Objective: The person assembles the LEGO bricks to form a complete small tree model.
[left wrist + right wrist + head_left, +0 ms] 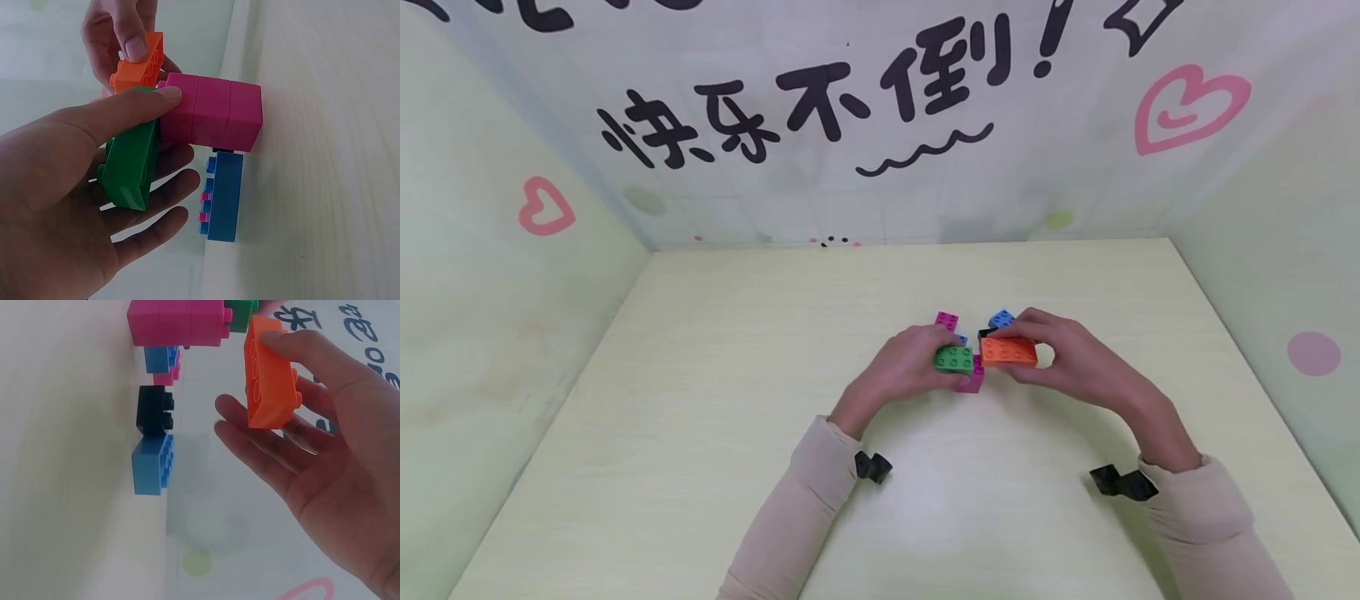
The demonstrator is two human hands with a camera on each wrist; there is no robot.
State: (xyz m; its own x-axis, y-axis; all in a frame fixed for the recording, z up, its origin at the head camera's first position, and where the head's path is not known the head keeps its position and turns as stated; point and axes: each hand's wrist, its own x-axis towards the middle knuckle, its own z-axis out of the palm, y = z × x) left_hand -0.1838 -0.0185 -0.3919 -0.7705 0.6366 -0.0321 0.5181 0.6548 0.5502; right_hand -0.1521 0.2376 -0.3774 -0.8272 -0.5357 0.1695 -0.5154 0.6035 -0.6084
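Observation:
My left hand grips a green toy brick, with the thumb tip by a stack of magenta bricks. The green brick is at the top end of that stack; whether it is joined to it I cannot tell. My right hand pinches an orange brick between thumb and fingers, a little to the right of the green one. In the right wrist view, the orange brick's hollow underside faces the stack, and it hangs clear of the table.
Behind the hands on the pale table lie a blue brick, a black brick touching it, another blue brick and a magenta brick. Printed cloth walls enclose the table's back and sides.

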